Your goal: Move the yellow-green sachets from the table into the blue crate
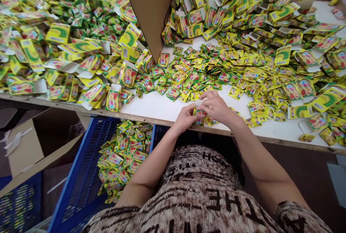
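both hands met at the white desk's [162, 107] near edge: left hand [186, 117] and right hand [216, 107] pinched a small stack of yellow-green foil sachets [199, 113] between their fingertips, right hand nearer the loose pile.

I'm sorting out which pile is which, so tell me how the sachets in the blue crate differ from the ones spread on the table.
The sachets in the blue crate lie below the table edge, heaped inside crate walls; the sachets on the table spread loose over the white top. The hands touch only the table's. The table's have folded cartons beside them; the crate's do not. Both are small yellow-green packets.
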`<state>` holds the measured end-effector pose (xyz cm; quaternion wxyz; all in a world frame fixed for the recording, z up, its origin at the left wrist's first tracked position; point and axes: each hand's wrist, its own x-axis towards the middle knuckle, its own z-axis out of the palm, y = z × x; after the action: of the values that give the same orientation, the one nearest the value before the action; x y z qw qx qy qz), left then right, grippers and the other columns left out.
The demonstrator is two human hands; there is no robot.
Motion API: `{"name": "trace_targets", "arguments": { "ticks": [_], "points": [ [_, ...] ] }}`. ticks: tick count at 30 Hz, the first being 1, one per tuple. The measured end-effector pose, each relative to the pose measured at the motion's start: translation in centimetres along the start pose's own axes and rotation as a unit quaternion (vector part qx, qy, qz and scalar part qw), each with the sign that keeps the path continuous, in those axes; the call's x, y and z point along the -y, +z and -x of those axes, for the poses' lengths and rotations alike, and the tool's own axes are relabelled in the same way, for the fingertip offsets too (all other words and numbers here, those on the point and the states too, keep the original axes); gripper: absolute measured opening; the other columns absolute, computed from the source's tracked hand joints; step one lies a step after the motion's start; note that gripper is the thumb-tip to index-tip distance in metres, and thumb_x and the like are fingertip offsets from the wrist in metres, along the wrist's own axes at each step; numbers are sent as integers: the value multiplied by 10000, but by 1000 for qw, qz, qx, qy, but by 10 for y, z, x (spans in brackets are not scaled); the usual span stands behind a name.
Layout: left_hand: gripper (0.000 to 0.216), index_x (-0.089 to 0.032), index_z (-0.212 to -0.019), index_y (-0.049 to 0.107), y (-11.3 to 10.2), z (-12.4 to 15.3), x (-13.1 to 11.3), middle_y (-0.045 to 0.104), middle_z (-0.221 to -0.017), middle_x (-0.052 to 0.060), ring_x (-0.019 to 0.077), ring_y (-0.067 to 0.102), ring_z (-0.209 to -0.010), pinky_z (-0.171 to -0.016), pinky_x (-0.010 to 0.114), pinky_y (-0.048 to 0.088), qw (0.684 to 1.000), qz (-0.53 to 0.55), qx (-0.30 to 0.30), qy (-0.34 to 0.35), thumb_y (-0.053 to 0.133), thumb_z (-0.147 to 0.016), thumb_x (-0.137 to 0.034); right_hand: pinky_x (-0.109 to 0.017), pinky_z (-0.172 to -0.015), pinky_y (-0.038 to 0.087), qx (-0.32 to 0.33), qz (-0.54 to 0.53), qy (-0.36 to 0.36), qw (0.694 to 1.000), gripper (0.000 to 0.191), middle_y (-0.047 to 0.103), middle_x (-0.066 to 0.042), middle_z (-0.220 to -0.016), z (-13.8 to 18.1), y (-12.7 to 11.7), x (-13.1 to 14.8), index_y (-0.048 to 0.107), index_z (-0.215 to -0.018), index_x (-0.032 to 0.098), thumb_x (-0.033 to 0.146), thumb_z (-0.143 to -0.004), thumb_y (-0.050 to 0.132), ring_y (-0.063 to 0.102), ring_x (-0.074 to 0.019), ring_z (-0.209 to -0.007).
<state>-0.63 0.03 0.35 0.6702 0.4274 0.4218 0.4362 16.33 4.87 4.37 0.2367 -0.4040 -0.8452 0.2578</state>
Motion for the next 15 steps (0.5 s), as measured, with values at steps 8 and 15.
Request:
{"name": "trace_targets", "arguments": {
  "ticks": [8, 15],
  "points": [
    [470, -178, -1073, 738, -3, 3, 0, 742, -1066, 55, 217, 653, -1000, -918, 319, 493, 1000, 25, -10, -5, 791, -743, -507, -409, -873, 514, -142, -218, 115, 959, 230, 716, -75, -1071, 28, 4, 3, 776, -1032, 259, 393, -904, 640, 628, -225, -1019],
    [406, -141, -1081, 759, -6, 6, -18, 766, -1049, 95, 224, 690, -966, -870, 303, 510, 990, 105, 15, -92, 775, -778, -412, -249, -489, 415, -79, -490, 292, 818, 304, 645, 10, -683, 41, 26, 6, 744, -921, 185, 407, -714, 758, 499, -98, -511]
  ]
}}
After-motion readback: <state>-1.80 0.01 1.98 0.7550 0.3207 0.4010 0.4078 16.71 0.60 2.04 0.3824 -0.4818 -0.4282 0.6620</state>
